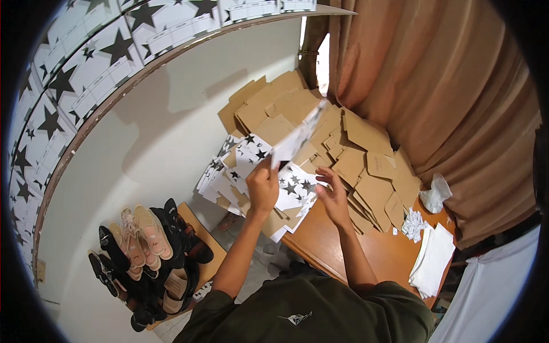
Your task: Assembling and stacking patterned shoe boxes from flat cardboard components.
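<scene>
My left hand (263,187) is closed on the lower end of a white cardboard box piece (297,138), which is raised, tilted and smeared by motion. Whether it is a flat blank or partly folded, I cannot tell. To its right, my right hand (334,195) has its fingers apart and holds nothing. Below and behind both hands lies a pile of flat white box blanks printed with black stars (293,188), some showing brown undersides. Plain brown cardboard blanks (357,166) are heaped beyond and to the right.
The wooden table (320,237) carries a crumpled clear plastic bag (436,194), small white packets (413,224) and a stack of white paper (430,260). Shoes (151,246) crowd a low wooden stand at left. Starred boxes (117,51) line a shelf above. Brown curtain (434,74) hangs at right.
</scene>
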Demonstrator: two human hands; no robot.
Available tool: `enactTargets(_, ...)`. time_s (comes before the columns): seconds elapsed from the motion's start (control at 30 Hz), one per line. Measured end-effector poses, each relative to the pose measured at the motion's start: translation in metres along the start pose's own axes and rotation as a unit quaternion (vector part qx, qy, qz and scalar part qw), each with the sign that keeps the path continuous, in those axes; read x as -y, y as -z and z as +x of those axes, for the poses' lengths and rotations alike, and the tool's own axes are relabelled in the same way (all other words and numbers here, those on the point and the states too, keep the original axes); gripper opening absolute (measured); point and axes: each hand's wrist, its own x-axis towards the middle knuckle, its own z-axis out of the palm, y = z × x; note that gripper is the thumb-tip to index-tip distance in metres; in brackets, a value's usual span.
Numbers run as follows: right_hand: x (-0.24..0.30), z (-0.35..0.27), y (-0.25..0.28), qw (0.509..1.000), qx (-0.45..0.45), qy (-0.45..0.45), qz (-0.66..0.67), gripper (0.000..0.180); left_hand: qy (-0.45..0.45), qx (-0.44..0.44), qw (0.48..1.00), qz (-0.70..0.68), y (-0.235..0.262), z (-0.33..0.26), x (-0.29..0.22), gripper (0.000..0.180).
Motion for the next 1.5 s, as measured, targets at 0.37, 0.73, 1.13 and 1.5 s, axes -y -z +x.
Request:
enactTargets(0.37,0.001,-0.11,0.061,0.91,-0.045,0.021,-0.411,0.137,0.159,0.106,0.941,-0.279,-0.052,-0.036,-0.108,0.029)
enactTargets(0.73,0.043,-0.274,0.192,0.921,-0.164,0.017,-0.353,0.069,0.096,0.248,0.932,-0.247,-0.144,-0.153,-0.244,0.034)
enactTargets(1.13,0.076,-0.418,0.331,0.83,-0.448,-0.027,-0.33,0.023,-0.024,0.41,0.906,-0.107,-0.183,-0.244,-0.31,0.029)
enactTargets(1.5,0.083,-0.422,0.365,0.817,-0.449,-0.032,-0.36,0.026,-0.056,0.491,0.869,-0.025,-0.215,-0.313,-0.317,0.049)
